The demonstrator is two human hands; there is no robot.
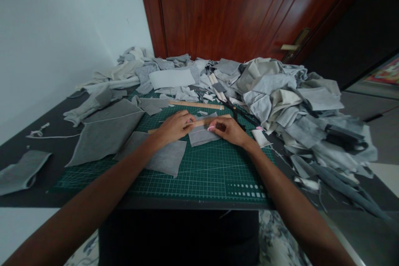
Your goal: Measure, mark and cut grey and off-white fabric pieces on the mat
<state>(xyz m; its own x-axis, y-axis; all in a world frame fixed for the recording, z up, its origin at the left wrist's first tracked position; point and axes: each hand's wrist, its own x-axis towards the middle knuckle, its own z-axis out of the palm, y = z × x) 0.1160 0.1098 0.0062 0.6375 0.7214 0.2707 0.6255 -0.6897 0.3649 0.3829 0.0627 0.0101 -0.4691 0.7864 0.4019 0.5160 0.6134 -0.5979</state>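
Observation:
A wooden ruler lies across a small grey fabric piece on the green cutting mat. With its fingers closed at the ruler, my left hand holds it against the cloth. My right hand pinches a small pink piece of chalk beside the ruler's near edge. Larger grey fabric pieces lie left of the small one, partly under my left forearm. Behind my hands is a second wooden strip. Black scissors rest just beyond my right hand.
Heaped fabric scraps line the back and right of the dark table. A large grey cloth overlaps the mat's left side. White cord lies farther left. A small off-white bundle sits by my right wrist. A wooden door stands behind.

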